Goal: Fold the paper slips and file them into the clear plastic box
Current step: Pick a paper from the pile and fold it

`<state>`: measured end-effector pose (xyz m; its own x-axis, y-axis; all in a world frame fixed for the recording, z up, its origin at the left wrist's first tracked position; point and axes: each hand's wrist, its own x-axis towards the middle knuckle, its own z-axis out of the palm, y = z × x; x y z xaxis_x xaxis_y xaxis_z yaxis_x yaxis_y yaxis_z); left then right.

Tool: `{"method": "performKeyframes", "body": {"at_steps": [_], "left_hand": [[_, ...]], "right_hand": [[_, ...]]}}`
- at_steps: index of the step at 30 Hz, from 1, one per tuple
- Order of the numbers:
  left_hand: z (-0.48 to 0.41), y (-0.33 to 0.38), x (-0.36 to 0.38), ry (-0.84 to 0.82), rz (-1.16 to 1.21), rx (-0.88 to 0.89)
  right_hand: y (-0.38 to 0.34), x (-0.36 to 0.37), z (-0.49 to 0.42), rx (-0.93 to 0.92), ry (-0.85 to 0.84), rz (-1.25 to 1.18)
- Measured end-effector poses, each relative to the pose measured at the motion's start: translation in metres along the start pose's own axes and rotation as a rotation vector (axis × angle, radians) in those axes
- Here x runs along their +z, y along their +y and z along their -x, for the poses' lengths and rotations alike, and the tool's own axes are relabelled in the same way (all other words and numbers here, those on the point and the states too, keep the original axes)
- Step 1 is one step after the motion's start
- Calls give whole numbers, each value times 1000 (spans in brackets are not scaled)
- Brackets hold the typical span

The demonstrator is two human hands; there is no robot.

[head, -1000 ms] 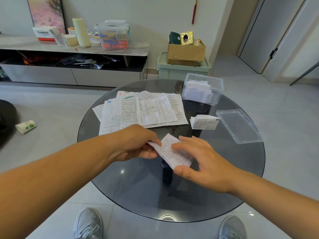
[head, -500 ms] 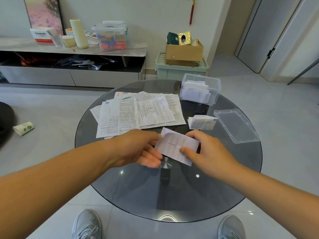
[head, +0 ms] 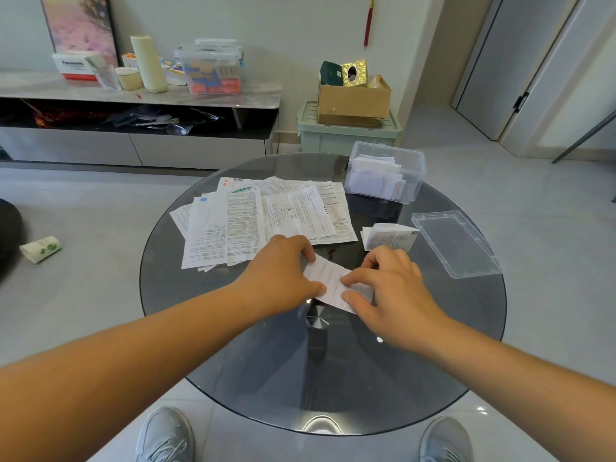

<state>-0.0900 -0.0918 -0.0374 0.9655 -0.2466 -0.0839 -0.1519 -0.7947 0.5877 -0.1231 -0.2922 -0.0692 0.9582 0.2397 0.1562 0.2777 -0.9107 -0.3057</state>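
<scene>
A small white paper slip (head: 328, 278) lies folded on the round dark glass table (head: 233, 361), between my two hands. My left hand (head: 283, 271) pinches its left edge. My right hand (head: 390, 288) presses on its right part with fingertips and thumb, covering that end. Behind them spreads a pile of unfolded printed slips (head: 260, 218). The clear plastic box (head: 413, 168) stands at the table's far right, with folded slips inside. A small stack of folded slips (head: 390, 236) lies beside its loose clear lid (head: 456, 241).
Beyond the table stand a low TV cabinet (head: 133, 95) with containers, and a green bin (head: 346, 135) carrying a cardboard box. A paper roll (head: 41, 249) lies on the floor at left. My shoes (head: 165, 435) show under the table's near edge.
The slip has been folded smaller and brought down flat onto the glass. Both hands moved slightly away from me with it, and the right hand now presses on it.
</scene>
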Motion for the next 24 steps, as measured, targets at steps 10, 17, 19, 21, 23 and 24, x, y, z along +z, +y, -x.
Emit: {"method": "performKeyframes", "body": {"at_steps": [10, 17, 19, 21, 23, 24], "left_hand": [[-3, -2, -4, -65, 345, -110], [-1, -2, -12, -142, 396, -224], [1, 1, -13, -169, 418, -234], [3, 9, -14, -180, 470, -228], [6, 15, -14, -155, 524, -223], [7, 16, -14, -139, 557, -233]], "right_hand": [[2, -2, -1, -69, -99, -59], [4, -3, -1, -161, -118, -79], [4, -3, -1, -170, -117, -88], [5, -2, -1, -174, -108, -92], [6, -2, -1, -156, -113, -124], [5, -2, 0, -137, -127, -157]]}}
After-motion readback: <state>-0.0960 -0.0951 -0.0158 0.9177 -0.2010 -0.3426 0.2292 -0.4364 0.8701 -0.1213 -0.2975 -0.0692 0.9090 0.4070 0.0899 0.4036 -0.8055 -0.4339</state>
